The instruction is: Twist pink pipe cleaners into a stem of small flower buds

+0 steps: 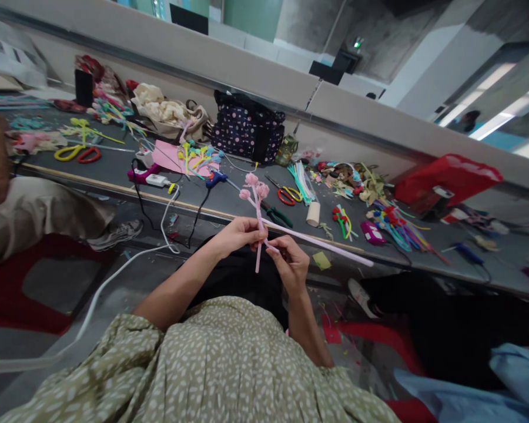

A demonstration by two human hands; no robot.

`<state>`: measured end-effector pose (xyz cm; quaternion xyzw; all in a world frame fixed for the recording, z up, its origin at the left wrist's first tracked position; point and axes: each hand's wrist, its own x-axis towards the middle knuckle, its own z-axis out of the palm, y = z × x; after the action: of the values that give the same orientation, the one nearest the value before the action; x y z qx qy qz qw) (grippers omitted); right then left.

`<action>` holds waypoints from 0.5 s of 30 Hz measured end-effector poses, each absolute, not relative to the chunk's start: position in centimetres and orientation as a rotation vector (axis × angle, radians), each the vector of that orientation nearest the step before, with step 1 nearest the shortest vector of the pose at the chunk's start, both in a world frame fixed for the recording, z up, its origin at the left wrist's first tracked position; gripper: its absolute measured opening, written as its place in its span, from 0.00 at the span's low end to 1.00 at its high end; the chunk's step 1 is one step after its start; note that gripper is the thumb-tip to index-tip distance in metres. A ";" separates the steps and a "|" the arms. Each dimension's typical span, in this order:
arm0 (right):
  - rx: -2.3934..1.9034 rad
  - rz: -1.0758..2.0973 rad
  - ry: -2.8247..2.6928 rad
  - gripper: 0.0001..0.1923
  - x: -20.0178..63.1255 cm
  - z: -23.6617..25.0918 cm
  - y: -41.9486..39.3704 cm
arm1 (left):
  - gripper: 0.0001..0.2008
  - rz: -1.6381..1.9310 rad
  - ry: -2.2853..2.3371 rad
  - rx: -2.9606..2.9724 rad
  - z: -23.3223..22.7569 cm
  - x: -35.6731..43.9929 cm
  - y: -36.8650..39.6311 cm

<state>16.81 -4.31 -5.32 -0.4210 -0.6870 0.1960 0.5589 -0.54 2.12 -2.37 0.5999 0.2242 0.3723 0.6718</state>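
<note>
My left hand (239, 234) pinches the stem of a pink pipe-cleaner flower bunch (252, 188), whose three fuzzy buds point up and away from me. My right hand (291, 262) grips a long pale pink pipe cleaner (330, 244) that crosses the stem and sticks out to the right over the table edge. Both hands are held close together above my lap, just in front of the grey table (229, 197). The short lower end of the stem hangs down between my hands.
On the table lie scissors (283, 195), a glue gun (214, 178), a tape roll (312, 213), bundles of coloured pipe cleaners (397, 226), a dotted dark bag (247, 126) and a red bag (449, 176). Other people sit at left (30, 211) and right (511, 376). A white cable (114, 276) runs below.
</note>
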 end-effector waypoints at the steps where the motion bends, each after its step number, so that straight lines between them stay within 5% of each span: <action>1: -0.989 0.458 -1.611 0.04 16.7 -5.3 -4.4 | 0.17 0.847 0.506 1.347 -2.4 -0.5 2.1; 15: -0.935 0.114 -1.764 0.06 16.7 -4.5 -4.5 | 0.17 0.850 0.530 1.371 -2.0 -0.5 2.0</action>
<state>16.69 -4.45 -4.54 -0.3933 -0.7423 0.0480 0.5404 -0.46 1.98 -2.00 0.6060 0.2345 0.3756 0.6609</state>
